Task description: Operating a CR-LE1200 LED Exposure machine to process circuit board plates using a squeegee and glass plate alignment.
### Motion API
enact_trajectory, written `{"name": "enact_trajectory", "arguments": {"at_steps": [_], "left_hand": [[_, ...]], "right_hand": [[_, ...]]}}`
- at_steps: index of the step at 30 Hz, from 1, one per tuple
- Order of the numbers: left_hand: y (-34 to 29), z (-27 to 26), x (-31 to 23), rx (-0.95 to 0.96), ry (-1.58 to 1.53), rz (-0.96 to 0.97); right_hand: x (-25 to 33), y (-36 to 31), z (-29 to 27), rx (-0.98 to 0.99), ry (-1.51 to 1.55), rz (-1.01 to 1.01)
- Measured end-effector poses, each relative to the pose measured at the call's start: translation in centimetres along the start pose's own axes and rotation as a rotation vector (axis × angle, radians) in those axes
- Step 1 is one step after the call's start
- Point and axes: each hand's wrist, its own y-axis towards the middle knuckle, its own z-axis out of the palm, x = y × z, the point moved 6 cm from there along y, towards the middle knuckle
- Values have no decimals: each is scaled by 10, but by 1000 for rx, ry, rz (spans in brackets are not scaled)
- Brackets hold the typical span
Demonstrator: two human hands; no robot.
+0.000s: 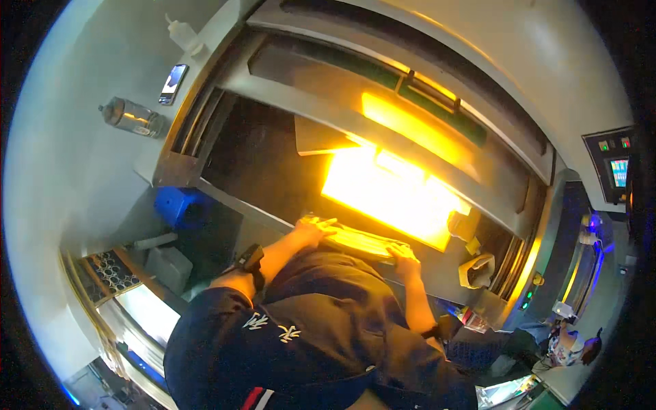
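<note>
Close in front of my body, a long, thin, layered flat thing [361, 242] lies level, lit yellow; its kind I cannot make out. My left hand [313, 232] grips its left end, fingers stretched along the top. At its right end my right hand [404, 255] is closed on it. Just beyond glows a bright yellow-lit panel [389, 195] on the dark bed [260, 160] of a large machine. Glare washes out the panel's details. To the panel's left lies a flat board [316, 135].
A metal crossbar [307, 102] spans the machine beyond the panel. An open carton [476, 271] stands to the right. On the left ledge are a phone [173, 84], a clear jar [131, 117] and a squeeze bottle [183, 35]. A person [570, 345] sits far right.
</note>
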Motion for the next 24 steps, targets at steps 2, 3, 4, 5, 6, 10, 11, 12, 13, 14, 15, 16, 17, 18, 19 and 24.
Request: {"name": "enact_trajectory", "arguments": {"at_steps": [2, 3, 4, 5, 6, 10, 11, 12, 13, 14, 15, 16, 17, 18, 19, 24], "left_hand": [[1, 3, 21, 34, 6, 8], [-4, 0, 35, 46, 14, -51], [-5, -3, 48, 51, 23, -104], [-5, -1, 59, 56, 28, -89], [-7, 3, 76, 64, 9, -190], [-10, 11, 101, -14, -23, -334], [-1, 23, 105, -54, 0, -365], [9, 29, 105, -70, 4, -360], [17, 30, 103, -86, -121, -357], [21, 32, 101, -103, -247, -354], [18, 21, 96, -215, -350, -274], [18, 22, 103, -235, -346, -276], [17, 14, 106, -430, -589, -132], [17, 6, 109, -608, -823, 36], [1, -9, 105, -584, -1005, -1], [-95, -65, 100, -736, -1393, 79]], "right_hand": [[8, 26, 23, 29, 104, -91], [17, 37, 20, -46, 194, -69], [27, 48, 8, -126, 275, -41], [41, 62, -24, -201, 458, -64], [50, 74, -52, -195, 463, -22], [68, 106, -155, -548, 277, -13], [68, 110, -176, -653, 246, -19], [63, 118, -186, -667, 236, -20], [56, 123, -194, -697, 244, -56], [54, 122, -198, -727, 252, -96], [56, 121, -192, -751, 135, -103], [61, 115, -186, -766, 128, -115], [65, 110, -171, -663, 17, -40], [65, 103, -151, -556, -89, 54], [72, 88, -138, -693, -138, 28], [97, 44, -105, -420, 31, 239]]}}
